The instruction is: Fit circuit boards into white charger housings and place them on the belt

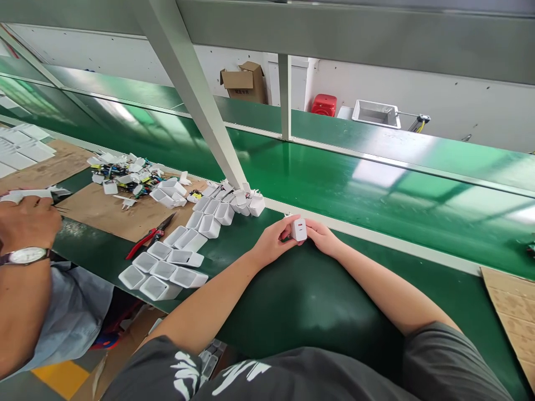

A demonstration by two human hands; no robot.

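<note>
Between my two hands is a white USB charger, its port face with two slots turned towards me. The fingers of my left hand wrap round its left side. On the opposite side, my right hand closes on it, with its fingertips partly hidden behind the charger. Both hands are over the dark green table, near the pale rail. To the left of my hands stand several open white charger casings in rows.
Pliers with red handles lie beside the casings. A pile of wired circuit parts covers some cardboard. At far left a co-worker's hand holds a white piece. A slanted post rises behind the casings; a green conveyor runs beyond.
</note>
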